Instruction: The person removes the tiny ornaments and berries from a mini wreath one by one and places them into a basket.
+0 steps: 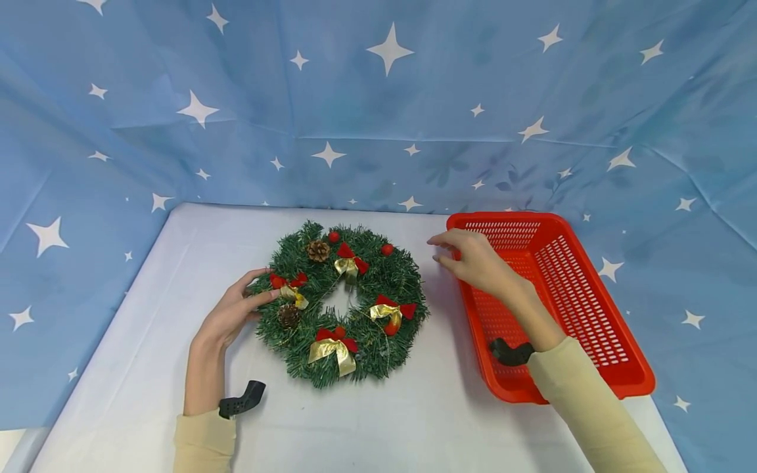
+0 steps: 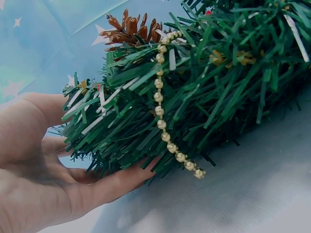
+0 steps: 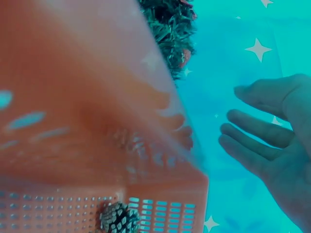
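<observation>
A green tinsel Christmas wreath (image 1: 343,302) is lying flat near the middle of a white table (image 1: 414,414), and everything else is sitting around it. The left hand (image 1: 233,312) is resting against the wreath's left edge, thumb lying over the greenery beside a red and gold bow (image 1: 290,287); from the left wrist the fingers (image 2: 116,182) are showing tucked under the needles, so the hand is cupping the rim loosely rather than clamping it. A string of gold beads (image 2: 167,131) is hanging down the wreath's side there, below a pine cone (image 2: 131,29).

To the right of the wreath, a red plastic basket (image 1: 591,315) with perforated walls is standing on the table, just beside the greenery. The right hand (image 1: 473,259) is hovering over the basket's near-left corner, between it and the wreath; its fingers (image 3: 257,128) are spread and only gently bent, holding nothing. In the right wrist view, a pine cone (image 3: 119,219) is showing low against the basket's mesh wall.

Behind and to both sides of the wreath, a blue cloth (image 1: 378,98) printed with white stars is hanging as a backdrop, creased and folded, closing in the table.
</observation>
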A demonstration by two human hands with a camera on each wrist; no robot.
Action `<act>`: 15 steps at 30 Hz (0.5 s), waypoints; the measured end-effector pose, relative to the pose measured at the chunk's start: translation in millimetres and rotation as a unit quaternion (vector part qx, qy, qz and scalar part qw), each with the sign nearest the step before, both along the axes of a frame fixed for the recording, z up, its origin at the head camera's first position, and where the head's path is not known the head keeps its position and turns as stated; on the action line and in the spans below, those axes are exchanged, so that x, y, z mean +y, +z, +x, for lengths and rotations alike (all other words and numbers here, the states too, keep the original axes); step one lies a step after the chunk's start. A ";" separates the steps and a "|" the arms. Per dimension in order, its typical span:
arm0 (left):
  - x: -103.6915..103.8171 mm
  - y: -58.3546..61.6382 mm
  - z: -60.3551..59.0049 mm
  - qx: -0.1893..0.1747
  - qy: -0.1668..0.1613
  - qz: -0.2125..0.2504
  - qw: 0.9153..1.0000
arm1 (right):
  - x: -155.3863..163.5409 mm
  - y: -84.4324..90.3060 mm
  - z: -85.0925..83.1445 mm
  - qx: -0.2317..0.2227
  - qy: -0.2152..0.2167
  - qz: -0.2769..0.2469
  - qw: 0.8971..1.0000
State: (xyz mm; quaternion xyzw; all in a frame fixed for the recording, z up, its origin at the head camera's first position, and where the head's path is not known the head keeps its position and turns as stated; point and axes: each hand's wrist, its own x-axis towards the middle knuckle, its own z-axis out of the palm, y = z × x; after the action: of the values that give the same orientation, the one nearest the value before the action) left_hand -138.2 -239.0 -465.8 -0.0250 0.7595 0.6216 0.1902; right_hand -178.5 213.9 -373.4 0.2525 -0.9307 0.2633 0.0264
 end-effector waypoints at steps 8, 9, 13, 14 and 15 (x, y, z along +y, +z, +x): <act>-1.3 -0.2 1.3 -0.008 0.001 -0.002 1.000 | -9.5 3.7 -3.0 -0.017 0.010 -0.019 1.000; -1.4 -0.2 1.5 -0.008 0.000 -0.003 1.000 | -10.8 4.2 -3.1 -0.021 0.011 -0.022 0.999; -0.9 -0.3 1.1 -0.009 -0.001 -0.005 1.000 | -15.3 5.9 -3.2 -0.025 0.020 -0.028 0.999; -0.3 -0.3 0.8 -0.008 -0.001 -0.005 1.000 | -16.4 6.4 -3.3 -0.022 0.024 -0.028 0.999; 0.3 -0.4 0.4 -0.008 -0.001 -0.005 1.000 | -17.4 6.9 -3.5 -0.018 0.029 -0.027 0.999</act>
State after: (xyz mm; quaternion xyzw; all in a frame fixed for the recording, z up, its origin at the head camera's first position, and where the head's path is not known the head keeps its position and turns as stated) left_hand -137.8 -238.7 -466.2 -0.0301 0.7613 0.6171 0.1968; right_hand -182.0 196.6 -366.5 0.2738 -0.9158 0.2936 0.0091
